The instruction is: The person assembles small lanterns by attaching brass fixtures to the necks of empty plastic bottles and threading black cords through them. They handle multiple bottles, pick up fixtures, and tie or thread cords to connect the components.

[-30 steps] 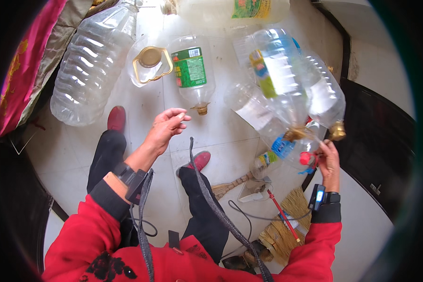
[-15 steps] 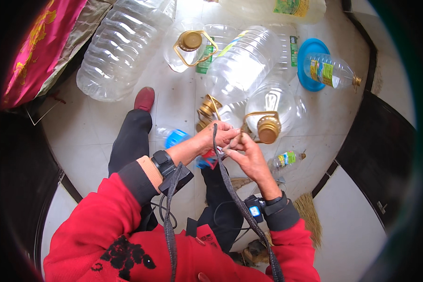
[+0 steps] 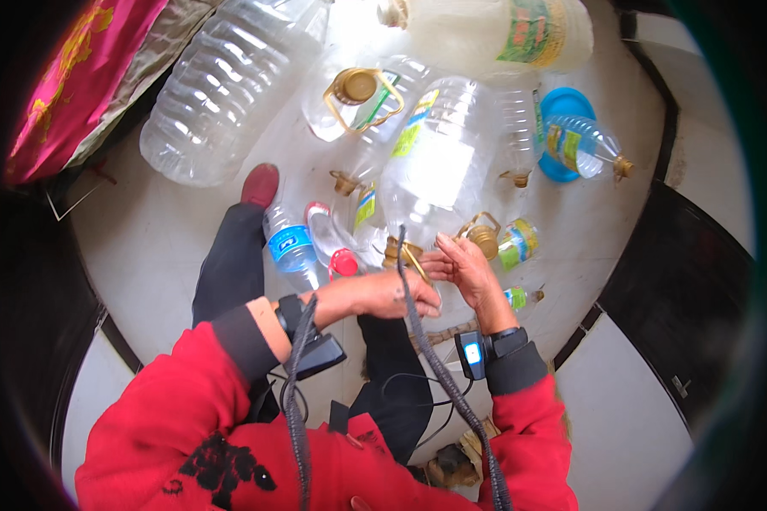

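Observation:
My left hand (image 3: 400, 294) reaches across with its fingers curled down, just below a gold-brown bottle cap and handle (image 3: 402, 253). What its fingers hold, if anything, is hidden. Close by on the right is my right hand (image 3: 464, 266), its fingers stretched out and slightly apart. Beside those fingers is another gold cap with a loop handle (image 3: 483, 236). A large clear plastic bottle (image 3: 443, 166) lies just beyond both hands. Left of them are a clear bottle with a blue label (image 3: 290, 241) and a clear bottle with a red cap (image 3: 343, 261).
A huge ribbed clear jug (image 3: 226, 94) lies at the far left, and a big cloudy jug (image 3: 460, 34) at the back. One small bottle (image 3: 584, 146) rests on a blue round plastic piece (image 3: 568, 102). Pink cloth (image 3: 81, 77) hangs at left. Dark straps cross my view.
My hands have come apart from their shared pinch. The left has dropped lower, and the right's fingers have straightened. Bottles around the gold caps have shifted, uncovering the red-capped bottle.

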Available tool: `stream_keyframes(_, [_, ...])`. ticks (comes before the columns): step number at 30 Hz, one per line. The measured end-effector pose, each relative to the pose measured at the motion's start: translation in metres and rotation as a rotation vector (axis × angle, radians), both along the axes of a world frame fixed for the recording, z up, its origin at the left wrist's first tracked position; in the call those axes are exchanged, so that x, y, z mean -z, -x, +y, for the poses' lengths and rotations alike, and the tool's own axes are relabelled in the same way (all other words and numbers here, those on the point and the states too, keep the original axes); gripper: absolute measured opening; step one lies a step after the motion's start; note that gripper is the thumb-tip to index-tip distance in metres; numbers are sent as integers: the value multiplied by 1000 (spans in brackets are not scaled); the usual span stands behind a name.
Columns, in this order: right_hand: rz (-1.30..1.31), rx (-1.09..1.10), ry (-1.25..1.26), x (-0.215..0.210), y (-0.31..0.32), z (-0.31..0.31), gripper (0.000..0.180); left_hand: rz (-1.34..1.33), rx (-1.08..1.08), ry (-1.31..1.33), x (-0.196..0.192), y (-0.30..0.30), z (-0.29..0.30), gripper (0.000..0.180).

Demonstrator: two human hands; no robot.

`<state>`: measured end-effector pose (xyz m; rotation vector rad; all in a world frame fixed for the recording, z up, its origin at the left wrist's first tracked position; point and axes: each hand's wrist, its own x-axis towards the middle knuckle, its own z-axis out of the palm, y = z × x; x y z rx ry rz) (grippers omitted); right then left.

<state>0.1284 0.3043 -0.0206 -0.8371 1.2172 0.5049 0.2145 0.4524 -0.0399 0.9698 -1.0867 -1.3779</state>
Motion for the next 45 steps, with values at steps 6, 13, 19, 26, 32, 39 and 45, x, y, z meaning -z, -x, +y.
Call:
stream_keyframes(6, [49, 109, 42, 26, -17, 17, 57, -101, 43, -82, 12, -2, 7, 16])
stream_keyframes(13, [72, 169, 130, 35, -23, -3, 62, -35, 12, 68, 13, -5, 10, 15])
stream_keyframes(19, [-4, 58, 205, 4, -19, -2, 74, -57, -155, -108, 14, -12, 10, 21])
stream_keyframes(26, [-213, -572, 498, 4, 0, 7, 31, -146, -216, -208, 5, -20, 12, 26])
stream_keyframes(32, [-325, -648, 356, 26, 1, 5, 30, 117, -378, -357, 7, -28, 9, 20])
stream_keyframes(39, [-340, -646, 645, 27, -31, 4, 20, -79, -718, -501, 15, -40, 8, 20])
stream_keyframes(45, [-277, -580, 580, 16, -50, -11, 24, -431, -930, -241, 12, -46, 6, 24])
